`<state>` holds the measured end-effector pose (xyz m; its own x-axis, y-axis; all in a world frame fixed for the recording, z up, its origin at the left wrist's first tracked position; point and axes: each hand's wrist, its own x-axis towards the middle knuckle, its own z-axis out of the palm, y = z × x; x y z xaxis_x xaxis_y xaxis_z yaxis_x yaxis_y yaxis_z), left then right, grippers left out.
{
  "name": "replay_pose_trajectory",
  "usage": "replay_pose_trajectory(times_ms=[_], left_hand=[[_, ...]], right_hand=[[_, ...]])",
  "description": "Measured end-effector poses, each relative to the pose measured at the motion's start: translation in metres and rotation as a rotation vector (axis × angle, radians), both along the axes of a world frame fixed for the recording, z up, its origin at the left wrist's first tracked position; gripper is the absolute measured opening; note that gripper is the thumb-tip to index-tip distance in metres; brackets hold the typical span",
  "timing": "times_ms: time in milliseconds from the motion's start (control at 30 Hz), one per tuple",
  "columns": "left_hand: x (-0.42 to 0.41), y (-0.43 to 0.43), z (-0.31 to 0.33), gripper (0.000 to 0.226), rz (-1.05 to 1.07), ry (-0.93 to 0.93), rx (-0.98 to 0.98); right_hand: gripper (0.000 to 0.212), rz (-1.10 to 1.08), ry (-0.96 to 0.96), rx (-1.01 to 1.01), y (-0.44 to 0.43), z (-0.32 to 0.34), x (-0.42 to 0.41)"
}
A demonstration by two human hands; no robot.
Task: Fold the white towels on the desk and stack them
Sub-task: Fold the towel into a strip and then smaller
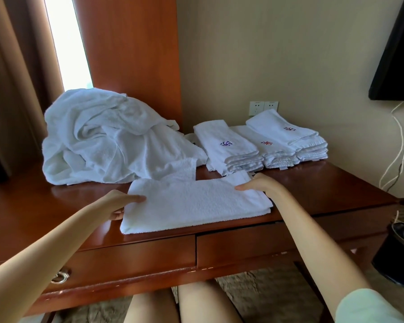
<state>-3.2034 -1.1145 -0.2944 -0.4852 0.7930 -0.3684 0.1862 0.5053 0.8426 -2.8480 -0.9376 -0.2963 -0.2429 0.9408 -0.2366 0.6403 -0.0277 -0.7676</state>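
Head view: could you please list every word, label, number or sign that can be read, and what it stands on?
None can be read.
Purple embroidered emblem, left stack of folded white towels: too blurred to read.
Red embroidered emblem, middle folded stack: too blurred.
Purple-and-red embroidered emblem, right folded stack: too blurred.
White wall sockets: no legible marking.

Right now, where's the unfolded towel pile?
Head view: the unfolded towel pile sits back left on the desk, left of the folded stacks, behind the half-folded towel.
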Motion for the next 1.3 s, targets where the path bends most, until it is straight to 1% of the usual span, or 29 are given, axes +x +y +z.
replay_pose_trajectory(times_ms=[67,100,167,200,233,300,367,433,500,533,567,633,667,767,833,900,1000,1067,1100,1133,1200,1233,1300], left_hand=[[-0.001,-0.001,0.000,0.029,0.027,-0.089,0.023],[-0.002,-0.002,0.001,0.031,0.037,-0.140,0.036],[-0.003,-0.003,0.005,0.036,0.032,-0.198,0.058],[-0.003,-0.004,0.008,0.037,0.019,-0.200,0.066],[-0.004,-0.004,0.012,0.037,0.005,-0.189,0.078],[-0.002,-0.005,0.023,0.028,-0.016,-0.098,0.117],[-0.001,-0.009,0.033,0.024,-0.025,0.075,0.179],[-0.006,-0.011,0.041,0.031,-0.019,0.228,0.296],[-0.010,-0.016,0.046,0.042,-0.016,0.255,0.471],[-0.011,-0.020,0.047,0.048,-0.024,0.250,0.550],[-0.012,-0.024,0.046,0.049,-0.037,0.260,0.596],[-0.017,-0.033,0.037,0.034,-0.083,0.302,0.611],[-0.023,-0.036,0.029,0.028,-0.106,0.310,0.579],[-0.046,-0.046,0.001,0.034,-0.115,0.346,0.378],[-0.058,-0.048,-0.011,0.022,-0.066,0.319,0.286],[-0.057,-0.045,-0.012,0.004,-0.001,0.273,0.219],[-0.038,-0.033,0.000,0.028,-0.003,0.207,0.094],[-0.021,-0.027,0.009,0.035,-0.063,0.184,0.067],[-0.014,-0.024,0.013,0.039,-0.089,0.191,0.090],[-0.010,-0.021,0.015,0.050,-0.087,0.208,0.129],[-0.001,-0.016,0.024,0.071,-0.021,0.231,0.238],[0.004,-0.013,0.032,0.073,-0.015,0.240,0.313],[0.014,-0.004,0.056,0.072,-0.133,0.298,0.466]], right_hand=[[0.095,0.009,0.034,-0.010,0.000,0.003,0.002],[0.086,0.015,0.097,-0.045,0.001,0.005,0.003],[0.060,0.031,0.323,-0.163,-0.001,0.009,0.005],[0.052,0.048,0.423,-0.214,-0.003,0.011,0.006],[0.051,0.061,0.487,-0.246,-0.005,0.013,0.005],[0.060,0.050,0.575,-0.265,-0.007,0.014,0.003],[0.080,0.002,0.691,-0.251,-0.005,0.017,0.000],[0.098,-0.043,0.807,-0.167,-0.003,0.023,-0.003],[0.103,-0.023,0.883,-0.043,-0.003,0.031,-0.006],[0.100,0.023,0.876,0.022,-0.003,0.032,-0.007],[0.096,0.083,0.830,0.083,-0.004,0.033,-0.007],[0.085,0.193,0.677,0.180,-0.006,0.031,-0.001],[0.081,0.231,0.582,0.217,-0.006,0.029,0.004],[0.077,0.246,0.276,0.262,-0.005,0.019,0.020],[0.075,0.207,0.206,0.233,-0.006,0.014,0.025],[0.067,0.173,0.225,0.209,-0.007,0.013,0.021],[0.054,0.182,0.259,0.160,-0.009,0.016,0.001],[0.049,0.233,0.253,0.151,-0.012,0.020,-0.015],[0.047,0.267,0.245,0.161,-0.014,0.022,-0.023],[0.046,0.298,0.237,0.177,-0.015,0.023,-0.030],[0.043,0.339,0.248,0.208,-0.015,0.028,-0.041],[0.040,0.348,0.274,0.217,-0.015,0.032,-0.046],[0.034,0.358,0.336,0.236,-0.012,0.042,-0.055]])
